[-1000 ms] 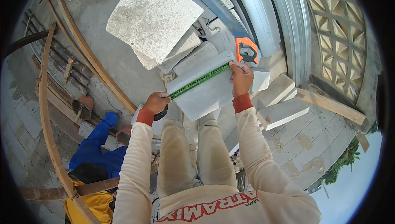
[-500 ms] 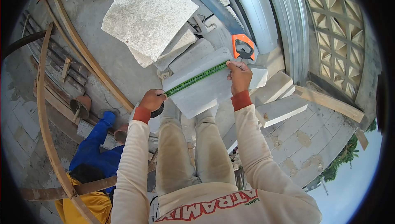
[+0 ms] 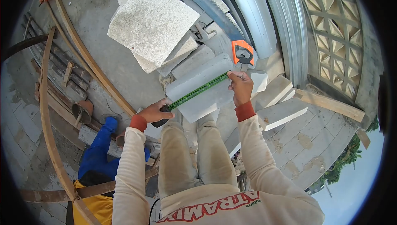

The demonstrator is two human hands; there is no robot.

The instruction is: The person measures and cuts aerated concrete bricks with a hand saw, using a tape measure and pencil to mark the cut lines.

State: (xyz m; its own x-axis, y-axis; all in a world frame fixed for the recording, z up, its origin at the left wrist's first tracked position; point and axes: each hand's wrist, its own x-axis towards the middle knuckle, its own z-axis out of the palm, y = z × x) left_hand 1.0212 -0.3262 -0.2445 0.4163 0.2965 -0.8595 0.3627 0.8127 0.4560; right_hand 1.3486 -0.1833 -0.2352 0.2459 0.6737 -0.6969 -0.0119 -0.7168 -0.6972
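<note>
A green tape measure [image 3: 199, 91] is pulled out across a light grey block [image 3: 206, 104] in front of my legs. My left hand [image 3: 156, 112] is closed around its black case at the block's left side. At the other end, my right hand [image 3: 240, 85] pinches the tip of the blade near the block's right edge. Just beyond my right hand lies a handsaw [image 3: 242, 52] with an orange and black handle, its long toothed blade pointing away from me.
Rough slabs [image 3: 153, 24] are stacked ahead. More cut blocks [image 3: 283, 111] lie to the right beside a wooden plank [image 3: 329, 104]. Curved metal sheets [image 3: 285, 26] stand near a patterned wall [image 3: 335, 30]. Left are long timbers [image 3: 89, 55], a bucket [image 3: 82, 111] and a person in blue and yellow [image 3: 96, 159].
My left hand has turned and shifted slightly around the tape case, showing more of it. The blade stays stretched over the block. The person at left has moved a little.
</note>
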